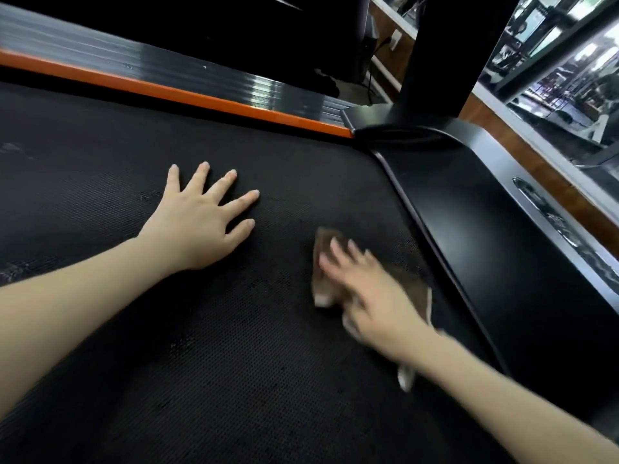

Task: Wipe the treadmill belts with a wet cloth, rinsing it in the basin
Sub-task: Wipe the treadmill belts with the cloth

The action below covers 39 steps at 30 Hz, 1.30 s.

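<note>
Right hand (365, 289), near right, is smeared by motion blur: the fingers lie stretched forward, the thumb is indistinct. The brownish cloth (325, 249) beneath it is largely covered by the hand. Only its far-left corner, right edge and a pale near tip show, all blurred, so its folds and outline cannot be told. Treadmill belt (201, 363) is cut off by the left and near picture edges. Orange side rail (167, 90) is cut off at left, black upright (445, 55) at top. Right forearm (502, 390) leaves at the near right corner. Reflections in the far-right glass (562, 68) are too small and confused to identify.
</note>
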Each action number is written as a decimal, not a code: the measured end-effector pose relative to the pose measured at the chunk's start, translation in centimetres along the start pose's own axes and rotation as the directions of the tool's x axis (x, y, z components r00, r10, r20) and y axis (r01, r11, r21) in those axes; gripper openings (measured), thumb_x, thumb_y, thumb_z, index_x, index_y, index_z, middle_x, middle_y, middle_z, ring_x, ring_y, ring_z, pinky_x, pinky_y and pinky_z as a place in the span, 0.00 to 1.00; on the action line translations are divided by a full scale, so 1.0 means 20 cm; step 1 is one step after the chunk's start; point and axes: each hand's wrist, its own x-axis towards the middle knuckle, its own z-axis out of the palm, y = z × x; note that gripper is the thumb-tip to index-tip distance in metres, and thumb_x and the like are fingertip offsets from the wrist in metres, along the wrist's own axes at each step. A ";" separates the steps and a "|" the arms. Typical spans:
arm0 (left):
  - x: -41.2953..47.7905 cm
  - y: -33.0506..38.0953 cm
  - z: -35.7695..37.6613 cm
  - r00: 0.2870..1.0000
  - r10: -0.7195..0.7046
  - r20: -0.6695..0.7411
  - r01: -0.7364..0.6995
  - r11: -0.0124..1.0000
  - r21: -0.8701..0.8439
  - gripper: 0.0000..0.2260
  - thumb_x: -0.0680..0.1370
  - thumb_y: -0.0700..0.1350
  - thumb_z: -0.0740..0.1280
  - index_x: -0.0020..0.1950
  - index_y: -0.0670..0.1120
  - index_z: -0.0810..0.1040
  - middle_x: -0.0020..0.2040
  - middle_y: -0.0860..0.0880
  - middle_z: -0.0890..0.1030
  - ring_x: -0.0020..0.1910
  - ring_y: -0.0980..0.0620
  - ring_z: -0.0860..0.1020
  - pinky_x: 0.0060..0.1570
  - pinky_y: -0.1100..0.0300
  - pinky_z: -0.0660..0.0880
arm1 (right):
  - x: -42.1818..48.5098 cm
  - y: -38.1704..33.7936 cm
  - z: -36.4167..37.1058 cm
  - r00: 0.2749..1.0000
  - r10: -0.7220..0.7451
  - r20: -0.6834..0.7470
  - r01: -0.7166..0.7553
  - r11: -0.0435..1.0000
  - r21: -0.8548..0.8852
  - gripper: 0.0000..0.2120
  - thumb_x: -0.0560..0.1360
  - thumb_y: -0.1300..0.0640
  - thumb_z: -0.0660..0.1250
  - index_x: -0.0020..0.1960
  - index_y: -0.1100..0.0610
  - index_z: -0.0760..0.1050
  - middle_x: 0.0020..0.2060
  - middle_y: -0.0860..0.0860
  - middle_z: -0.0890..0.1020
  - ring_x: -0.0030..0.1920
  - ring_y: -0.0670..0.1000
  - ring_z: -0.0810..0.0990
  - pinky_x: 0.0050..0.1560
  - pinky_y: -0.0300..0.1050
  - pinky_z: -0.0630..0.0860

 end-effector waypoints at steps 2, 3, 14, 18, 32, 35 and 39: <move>0.00 0.00 0.01 1.000 -0.008 -0.003 0.008 1.000 -0.001 0.31 0.73 0.66 0.31 0.76 0.62 0.42 0.79 0.49 0.45 0.77 0.41 0.43 0.72 0.37 0.43 | -0.13 0.01 0.00 0.994 -0.100 0.038 0.100 0.995 0.020 0.35 0.66 0.60 0.54 0.74 0.52 0.61 0.73 0.50 0.63 0.74 0.52 0.58 0.75 0.46 0.49; 0.00 0.00 0.01 1.000 -0.007 -0.017 0.007 1.000 -0.003 0.30 0.74 0.65 0.32 0.76 0.62 0.42 0.79 0.49 0.45 0.77 0.41 0.43 0.72 0.37 0.42 | -0.08 0.07 -0.03 0.996 -0.085 0.008 0.085 0.996 0.017 0.36 0.65 0.61 0.54 0.74 0.50 0.60 0.73 0.48 0.62 0.74 0.51 0.57 0.75 0.44 0.49; 0.00 0.00 0.01 0.999 -0.001 -0.035 0.000 0.999 -0.036 0.29 0.75 0.65 0.39 0.76 0.61 0.45 0.79 0.49 0.47 0.77 0.41 0.44 0.72 0.38 0.43 | 0.44 0.00 0.01 0.990 0.131 -0.060 -0.136 0.986 -0.097 0.24 0.79 0.51 0.57 0.74 0.49 0.61 0.76 0.50 0.58 0.76 0.55 0.54 0.74 0.49 0.50; 0.01 0.00 0.01 0.999 -0.001 -0.049 -0.002 0.999 -0.046 0.27 0.77 0.64 0.41 0.76 0.62 0.45 0.79 0.49 0.47 0.77 0.42 0.44 0.72 0.38 0.42 | 0.37 -0.06 0.00 0.999 0.027 -0.039 -0.031 0.996 -0.088 0.33 0.73 0.34 0.43 0.73 0.45 0.64 0.74 0.44 0.61 0.76 0.48 0.55 0.75 0.48 0.49; 0.02 -0.01 0.01 0.999 -0.009 -0.041 0.006 0.998 -0.065 0.29 0.75 0.66 0.40 0.76 0.62 0.46 0.79 0.51 0.47 0.77 0.43 0.44 0.72 0.39 0.42 | 0.80 0.25 -0.09 0.933 0.357 -0.036 -0.358 0.921 -0.153 0.28 0.78 0.35 0.52 0.75 0.42 0.55 0.76 0.43 0.53 0.77 0.51 0.49 0.74 0.57 0.45; 0.02 0.00 0.02 0.999 -0.007 -0.053 0.003 0.998 -0.066 0.28 0.76 0.66 0.38 0.76 0.62 0.45 0.79 0.50 0.47 0.77 0.43 0.44 0.72 0.39 0.42 | 0.78 0.16 -0.09 0.915 0.403 0.017 -0.396 0.906 -0.152 0.43 0.67 0.24 0.42 0.77 0.44 0.52 0.77 0.47 0.50 0.77 0.54 0.47 0.73 0.61 0.44; 0.02 -0.01 0.03 0.998 -0.010 -0.057 0.006 0.998 -0.069 0.31 0.73 0.67 0.35 0.76 0.62 0.46 0.79 0.50 0.47 0.77 0.43 0.44 0.72 0.39 0.42 | 0.83 0.19 -0.05 0.889 0.451 -0.079 -0.457 0.885 -0.092 0.30 0.76 0.31 0.41 0.75 0.41 0.56 0.77 0.45 0.54 0.77 0.53 0.50 0.74 0.60 0.47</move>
